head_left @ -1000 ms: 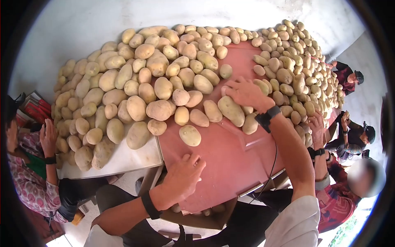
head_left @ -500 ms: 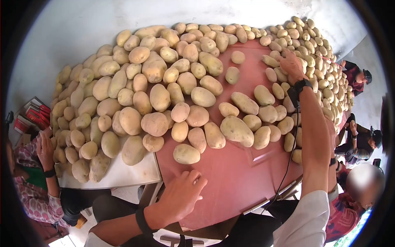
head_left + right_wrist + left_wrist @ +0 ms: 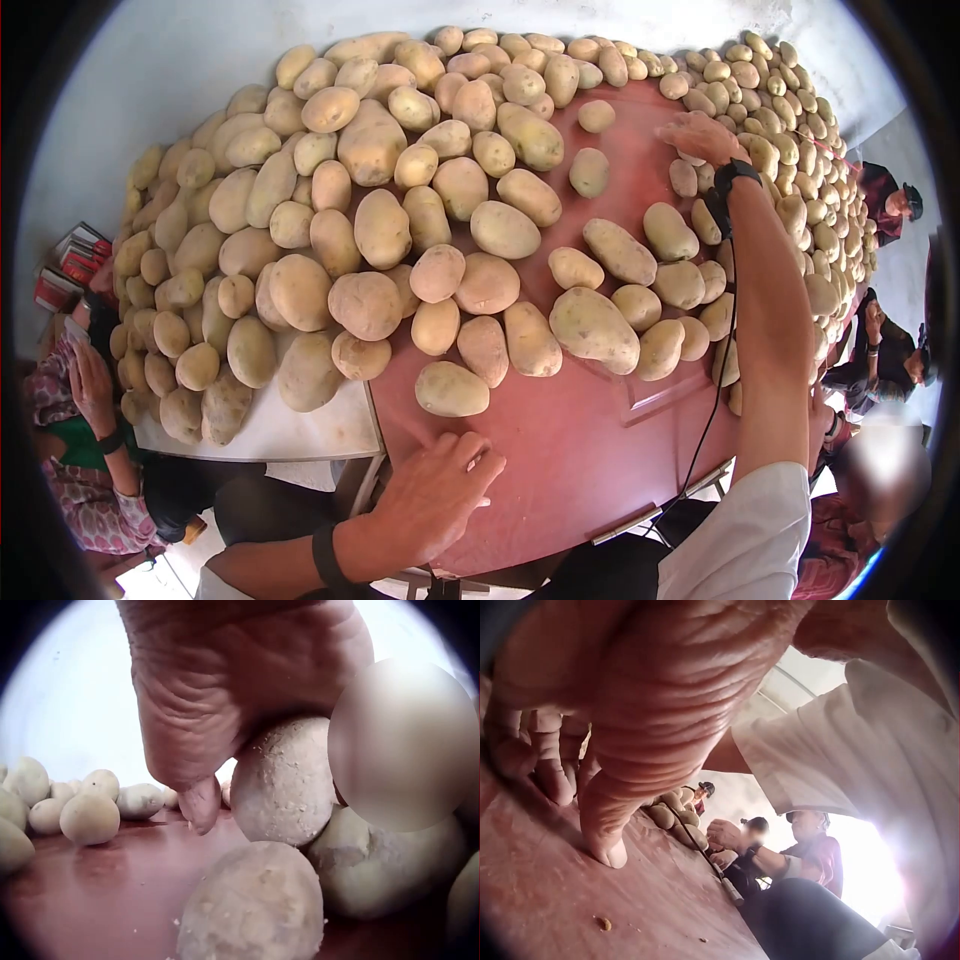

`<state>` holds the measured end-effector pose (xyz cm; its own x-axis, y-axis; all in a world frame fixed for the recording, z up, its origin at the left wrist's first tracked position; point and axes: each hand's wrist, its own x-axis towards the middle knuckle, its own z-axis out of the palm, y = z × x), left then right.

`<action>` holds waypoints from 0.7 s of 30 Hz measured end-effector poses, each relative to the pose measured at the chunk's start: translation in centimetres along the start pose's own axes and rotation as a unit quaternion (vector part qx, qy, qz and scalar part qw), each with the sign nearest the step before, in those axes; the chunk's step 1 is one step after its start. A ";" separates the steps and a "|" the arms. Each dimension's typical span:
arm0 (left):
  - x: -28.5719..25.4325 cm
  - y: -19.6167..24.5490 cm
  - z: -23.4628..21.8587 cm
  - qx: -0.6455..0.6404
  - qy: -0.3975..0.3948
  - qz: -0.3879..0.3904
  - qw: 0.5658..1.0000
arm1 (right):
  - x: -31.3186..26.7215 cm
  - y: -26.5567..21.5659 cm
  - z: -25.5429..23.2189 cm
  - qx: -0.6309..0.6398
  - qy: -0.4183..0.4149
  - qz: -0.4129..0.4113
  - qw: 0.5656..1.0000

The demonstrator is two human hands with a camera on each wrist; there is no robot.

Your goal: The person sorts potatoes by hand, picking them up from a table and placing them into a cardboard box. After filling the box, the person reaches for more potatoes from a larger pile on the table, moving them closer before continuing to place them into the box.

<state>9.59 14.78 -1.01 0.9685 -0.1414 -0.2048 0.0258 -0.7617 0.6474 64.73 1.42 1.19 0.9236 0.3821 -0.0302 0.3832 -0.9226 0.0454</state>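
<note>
In the head view, tan, oval, earthy-skinned potatoes [image 3: 383, 229] lie heaped from 9 to 12 o'clock, with a second bank [image 3: 805, 205] from 1 to 3, on a dull-red, smooth-faced tabletop [image 3: 560, 470]. A looser cluster [image 3: 620, 252] sits at 3 o'clock.

The right hand [image 3: 708, 140] reaches out to 2 o'clock, palm down. In the right wrist view its palm arches over a pale, rounded potato [image 3: 281, 784], the thumb hanging at that potato's 9 o'clock; the fingers are hidden, so whether they grip it I cannot tell. The left hand [image 3: 430, 490], towards 7 o'clock, holds nothing: its fingers bend loosely, tips down to the tabletop, with an oval, yellowish potato [image 3: 452, 389] just beyond at 12 o'clock from it.

The likeliest trouble is rolling: a strong sweep towards 6 o'clock could carry round potatoes past the left hand and over the near edge. Disturbing the bank's foot might let those above slide down. The thin, black, flexible cable [image 3: 712, 425], running from the right wrist towards 5 o'clock, could snag on potatoes or drag some along if the arm swings across.
</note>
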 end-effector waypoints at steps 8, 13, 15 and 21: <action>0.2 0.3 -0.2 0.003 -0.015 -0.003 1.000 | -3.7 2.1 -2.7 0.162 -0.090 -0.052 0.981; 0.2 0.1 -0.2 0.022 0.001 0.018 1.000 | -3.9 1.7 -2.7 0.239 -0.127 -0.030 0.962; 0.2 0.1 -0.1 0.022 0.008 0.023 0.999 | -4.6 1.1 -2.8 0.301 -0.159 -0.011 0.940; 0.4 0.6 -0.5 -0.005 -0.024 -0.026 0.999 | -5.6 0.3 -1.1 0.296 -0.190 -0.147 0.924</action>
<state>10.13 14.55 -0.33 0.9530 -0.1321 -0.2727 0.0782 -0.7622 0.6426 59.67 -0.99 2.46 0.6671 0.6786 -0.3072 0.4402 -0.6919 -0.5723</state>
